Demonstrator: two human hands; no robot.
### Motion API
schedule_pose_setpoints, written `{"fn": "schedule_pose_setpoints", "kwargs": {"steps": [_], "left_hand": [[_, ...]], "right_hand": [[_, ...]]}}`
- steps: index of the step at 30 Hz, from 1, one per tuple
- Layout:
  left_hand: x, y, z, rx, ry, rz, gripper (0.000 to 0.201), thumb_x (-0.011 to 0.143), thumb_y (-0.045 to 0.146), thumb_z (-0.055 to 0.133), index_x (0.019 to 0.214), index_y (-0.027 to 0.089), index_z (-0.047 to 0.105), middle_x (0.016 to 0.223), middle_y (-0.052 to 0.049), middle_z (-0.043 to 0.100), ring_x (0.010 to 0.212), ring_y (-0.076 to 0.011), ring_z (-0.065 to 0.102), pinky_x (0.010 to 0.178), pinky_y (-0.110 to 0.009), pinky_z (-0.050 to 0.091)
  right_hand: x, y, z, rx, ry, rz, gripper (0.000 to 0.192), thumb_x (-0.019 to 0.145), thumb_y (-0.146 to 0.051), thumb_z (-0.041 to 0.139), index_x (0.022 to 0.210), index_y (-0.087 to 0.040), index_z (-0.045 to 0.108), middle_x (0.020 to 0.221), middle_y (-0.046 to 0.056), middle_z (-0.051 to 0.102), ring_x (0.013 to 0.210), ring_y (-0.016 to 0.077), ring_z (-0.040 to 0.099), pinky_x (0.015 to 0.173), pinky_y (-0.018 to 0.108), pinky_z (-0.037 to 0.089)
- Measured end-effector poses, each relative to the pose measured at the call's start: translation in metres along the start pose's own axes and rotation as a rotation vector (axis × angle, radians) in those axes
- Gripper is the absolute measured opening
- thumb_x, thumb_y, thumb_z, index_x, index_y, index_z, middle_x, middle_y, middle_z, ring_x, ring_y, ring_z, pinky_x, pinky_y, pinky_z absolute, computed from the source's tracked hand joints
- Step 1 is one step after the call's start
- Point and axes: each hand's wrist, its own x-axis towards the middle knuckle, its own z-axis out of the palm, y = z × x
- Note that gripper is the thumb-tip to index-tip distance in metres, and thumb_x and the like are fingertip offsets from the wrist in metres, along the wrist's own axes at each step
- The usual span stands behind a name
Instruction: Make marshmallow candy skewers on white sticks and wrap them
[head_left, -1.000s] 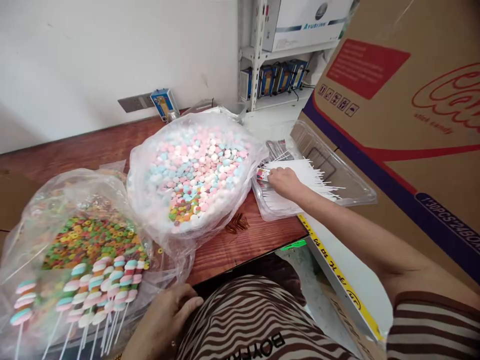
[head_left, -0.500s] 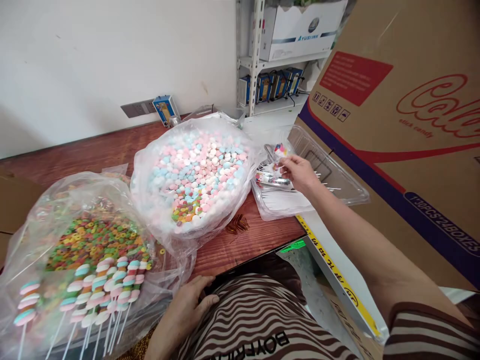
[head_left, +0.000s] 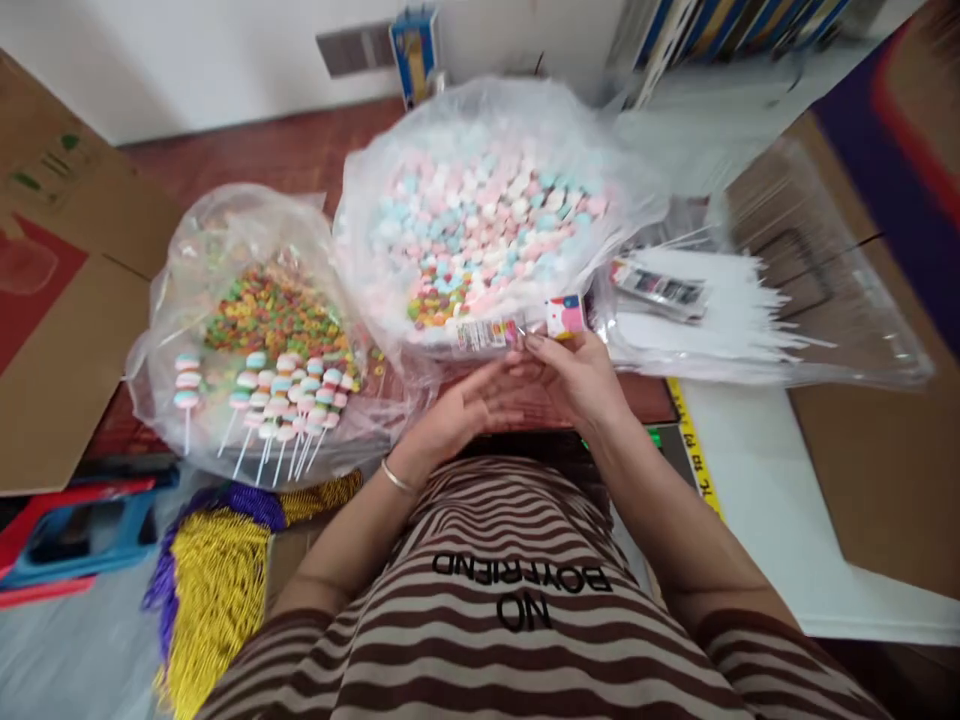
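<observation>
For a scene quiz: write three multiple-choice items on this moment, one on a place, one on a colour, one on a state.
1. Where do the finished candy sticks lie?
A. In the bag of colourful rings
B. In the clear tray
C. On the brown carton

2. What colours are most candies in the middle bag?
A. Black and gold
B. Pink, blue and white
C. All green

3. What are the two hands doing?
A. Resting flat on the table
B. Holding a small clear wrapper between them
C. Lifting the bag

Answers: 1 A, the sticks rest at that bag's near edge. 2 B, pastel pieces fill it. 3 B, the left hand and right hand meet at the wrapper.
</observation>
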Motion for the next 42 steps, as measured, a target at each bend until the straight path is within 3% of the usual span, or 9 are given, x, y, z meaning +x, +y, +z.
{"fn": "schedule_pose_setpoints", "kwargs": {"steps": [4, 10, 20, 28, 31, 34, 37, 39, 42], "left_hand": [[0.007, 0.027, -0.013, -0.063, 0.318, 0.166, 0.036, 0.085, 0.049, 0.076, 0.107, 0.019, 0.076, 0.117, -0.012, 0.078, 0.114, -0.0283, 0.072, 0.097, -0.040, 0.058], [-0.006, 0.043, -0.026, -0.078, 0.604, 0.288, 0.019, 0.095, 0.038, 0.069, 0.101, 0.021, 0.073, 0.090, -0.006, 0.079, 0.095, -0.0220, 0.077, 0.078, -0.028, 0.062], [-0.022, 0.036, -0.025, -0.121, 0.673, 0.225, 0.016, 0.098, 0.031, 0.065, 0.101, 0.017, 0.071, 0.077, -0.004, 0.075, 0.072, -0.0154, 0.075, 0.066, -0.022, 0.060], [-0.034, 0.024, -0.031, -0.159, 0.746, 0.280, 0.020, 0.092, 0.034, 0.073, 0.102, 0.017, 0.071, 0.090, -0.008, 0.077, 0.082, -0.0179, 0.075, 0.069, -0.024, 0.059], [-0.041, 0.015, -0.025, -0.140, 0.767, 0.316, 0.022, 0.083, 0.035, 0.081, 0.090, 0.016, 0.072, 0.082, -0.007, 0.075, 0.075, -0.0148, 0.072, 0.067, -0.022, 0.057], [-0.044, 0.008, -0.022, -0.128, 0.873, 0.374, 0.028, 0.070, 0.033, 0.091, 0.078, 0.017, 0.070, 0.072, -0.001, 0.071, 0.064, -0.0102, 0.067, 0.065, -0.021, 0.055], [-0.043, 0.004, -0.025, -0.073, 0.931, 0.403, 0.033, 0.060, 0.033, 0.095, 0.072, 0.016, 0.070, 0.066, 0.002, 0.068, 0.058, -0.0075, 0.061, 0.062, -0.021, 0.051], [-0.042, 0.003, -0.027, -0.035, 0.930, 0.400, 0.038, 0.055, 0.036, 0.097, 0.068, 0.014, 0.069, 0.064, 0.001, 0.067, 0.057, -0.0076, 0.059, 0.061, -0.021, 0.050], [-0.041, 0.002, -0.027, -0.046, 0.881, 0.376, 0.044, 0.050, 0.041, 0.099, 0.074, 0.015, 0.072, 0.071, 0.000, 0.071, 0.062, -0.0090, 0.062, 0.063, -0.022, 0.051]], "right_hand": [[0.026, 0.021, 0.014, -0.101, -0.148, -0.020, 0.036, 0.068, -0.039, 0.092, 0.084, -0.019, 0.066, 0.074, -0.001, 0.070, 0.068, 0.0174, 0.072, 0.060, 0.028, 0.060], [0.043, 0.030, 0.036, -0.189, -0.324, -0.002, 0.028, 0.080, -0.035, 0.084, 0.086, -0.019, 0.062, 0.071, -0.002, 0.067, 0.060, 0.0126, 0.067, 0.053, 0.023, 0.056], [0.037, 0.037, 0.035, -0.214, -0.367, 0.073, 0.027, 0.081, -0.036, 0.082, 0.081, -0.020, 0.061, 0.070, -0.003, 0.069, 0.057, 0.0123, 0.065, 0.047, 0.021, 0.050], [0.038, 0.054, 0.040, -0.134, -0.413, 0.198, 0.023, 0.080, -0.031, 0.082, 0.076, -0.017, 0.065, 0.068, -0.001, 0.069, 0.054, 0.0118, 0.063, 0.046, 0.021, 0.048], [0.022, 0.064, 0.047, -0.078, -0.400, 0.181, 0.031, 0.074, -0.040, 0.086, 0.076, -0.018, 0.065, 0.067, -0.001, 0.068, 0.053, 0.0114, 0.061, 0.047, 0.022, 0.048], [0.005, 0.078, 0.047, -0.111, -0.439, 0.205, 0.041, 0.067, -0.051, 0.087, 0.075, -0.018, 0.065, 0.065, -0.001, 0.066, 0.054, 0.0125, 0.059, 0.051, 0.025, 0.050], [-0.002, 0.087, 0.041, -0.184, -0.406, 0.180, 0.047, 0.061, -0.052, 0.088, 0.087, -0.019, 0.067, 0.071, -0.002, 0.067, 0.059, 0.0133, 0.059, 0.057, 0.027, 0.051], [0.000, 0.088, 0.037, -0.229, -0.367, 0.122, 0.046, 0.062, -0.051, 0.086, 0.091, -0.020, 0.067, 0.077, -0.002, 0.067, 0.063, 0.0130, 0.057, 0.061, 0.028, 0.051], [0.006, 0.085, 0.036, -0.343, -0.342, 0.017, 0.036, 0.071, -0.052, 0.079, 0.076, -0.019, 0.065, 0.070, -0.003, 0.062, 0.062, 0.0124, 0.051, 0.063, 0.028, 0.045]]}}
